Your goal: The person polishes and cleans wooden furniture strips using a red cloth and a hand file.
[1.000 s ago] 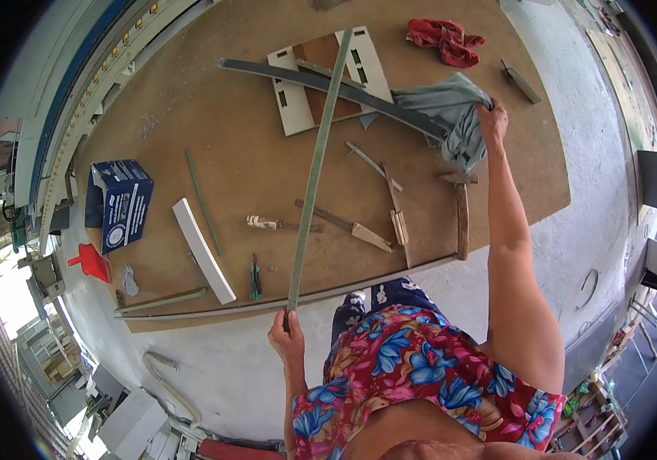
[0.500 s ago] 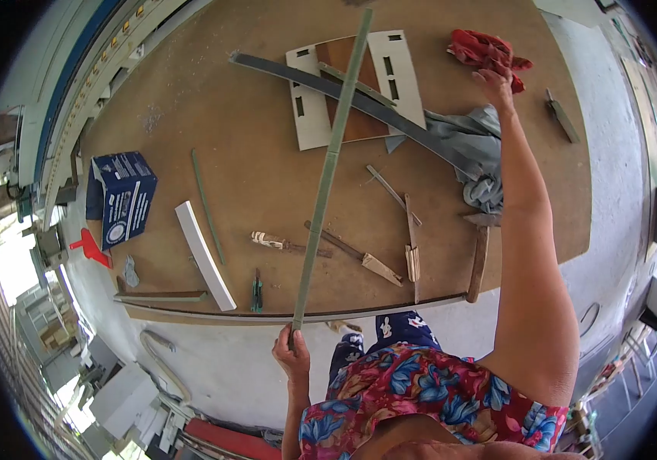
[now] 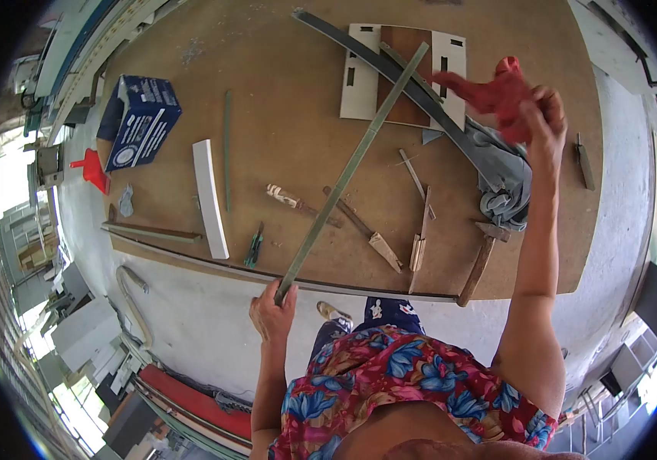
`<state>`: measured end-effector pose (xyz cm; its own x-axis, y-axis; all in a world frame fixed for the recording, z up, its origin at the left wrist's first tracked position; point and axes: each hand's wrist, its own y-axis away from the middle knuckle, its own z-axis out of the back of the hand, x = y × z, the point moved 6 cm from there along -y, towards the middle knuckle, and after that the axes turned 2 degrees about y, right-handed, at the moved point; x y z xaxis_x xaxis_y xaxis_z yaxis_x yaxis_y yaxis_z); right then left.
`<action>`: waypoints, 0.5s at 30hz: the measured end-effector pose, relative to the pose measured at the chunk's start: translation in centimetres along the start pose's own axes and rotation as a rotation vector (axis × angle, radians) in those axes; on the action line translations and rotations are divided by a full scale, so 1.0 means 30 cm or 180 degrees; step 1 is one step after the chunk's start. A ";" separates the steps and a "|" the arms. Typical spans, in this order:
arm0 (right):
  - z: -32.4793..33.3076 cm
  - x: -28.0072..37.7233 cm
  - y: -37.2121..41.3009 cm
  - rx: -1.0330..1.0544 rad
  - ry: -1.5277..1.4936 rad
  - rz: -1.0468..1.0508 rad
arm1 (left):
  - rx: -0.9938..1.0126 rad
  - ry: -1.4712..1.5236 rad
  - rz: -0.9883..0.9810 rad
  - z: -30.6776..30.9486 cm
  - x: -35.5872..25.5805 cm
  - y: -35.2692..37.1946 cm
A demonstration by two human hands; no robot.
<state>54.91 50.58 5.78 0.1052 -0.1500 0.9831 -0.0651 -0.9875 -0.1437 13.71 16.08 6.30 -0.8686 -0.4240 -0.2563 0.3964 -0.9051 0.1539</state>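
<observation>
So the left hand (image 3: 273,314) is closed round the near end of a long greenish strip (image 3: 355,165), lower middle of the frame, with the far end reaching over the slotted panel (image 3: 359,92) up top. The right hand (image 3: 546,130), upper right, has its fingers pinched on a red cloth (image 3: 506,103) that's blurry and looks off the table (image 3: 267,115), just above the grey cloth (image 3: 508,203). My guess is the strip's light and fairly stiff, but being that long, the tip probably wobbles and feels heavy held from one end; nearer the middle would balance better. Might be a bit slippery, can't really tell. Cloth looks soft, floppy and nothing fragile, so a bunched corner is plenty to grab.
</observation>
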 end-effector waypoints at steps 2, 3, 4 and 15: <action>-0.263 0.197 0.171 0.0859 -0.0143 0.0015 | 0.0016 -0.0113 -0.0007 0.073 -0.003 -0.013; -0.374 0.249 0.264 0.1509 0.0090 -0.0202 | 0.0039 -0.0161 -0.0038 0.112 -0.009 -0.015; -0.489 0.284 0.361 0.1982 0.0556 -0.0237 | 0.0057 -0.0207 -0.0082 0.153 -0.004 -0.017; -1.019 0.293 0.892 0.3167 0.1934 0.2970 | -0.0507 -0.0401 -0.0631 0.575 0.061 0.244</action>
<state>23.75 24.32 14.06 -0.0271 -0.9341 0.3559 0.8377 -0.2155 -0.5018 9.90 9.23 23.42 -0.9600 -0.2399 -0.1442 0.2482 -0.9678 -0.0418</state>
